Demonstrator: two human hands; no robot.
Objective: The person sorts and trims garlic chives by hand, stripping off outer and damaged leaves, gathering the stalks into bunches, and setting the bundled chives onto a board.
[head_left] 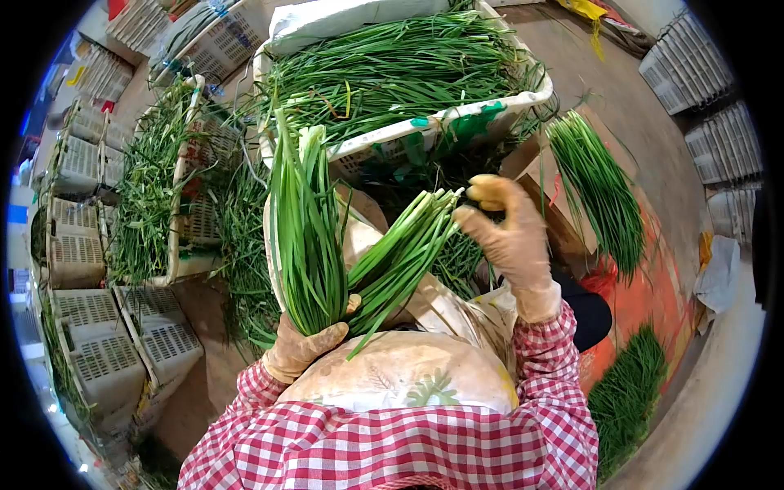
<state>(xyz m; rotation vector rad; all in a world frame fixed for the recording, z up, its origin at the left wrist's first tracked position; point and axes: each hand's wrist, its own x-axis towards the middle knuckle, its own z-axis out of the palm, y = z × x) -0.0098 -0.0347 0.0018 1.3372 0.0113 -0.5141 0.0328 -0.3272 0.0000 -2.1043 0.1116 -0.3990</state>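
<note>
Long green stalks with pale ends (pixel 310 237) stand upright in my left hand (pixel 306 347), whose gloved fingers wrap round their lower part. A second group of stalks (pixel 404 253) fans out to the right from the same hand, pale ends toward my right hand. My right hand (pixel 508 237), gloved and slightly blurred, is raised just right of those pale ends. Its thumb and fingers are apart, with nothing visible between them. A stained cloth (pixel 400 367) covers my lap below the stalks.
A white crate (pixel 408 126) heaped with green stalks stands in front. Another crate (pixel 175 220) with loose greens is at left, near stacked crates (pixel 98 351). At right, a neat bunch (pixel 596 192) lies on a cardboard box (pixel 543 200); more greens (pixel 629 400) lie lower right.
</note>
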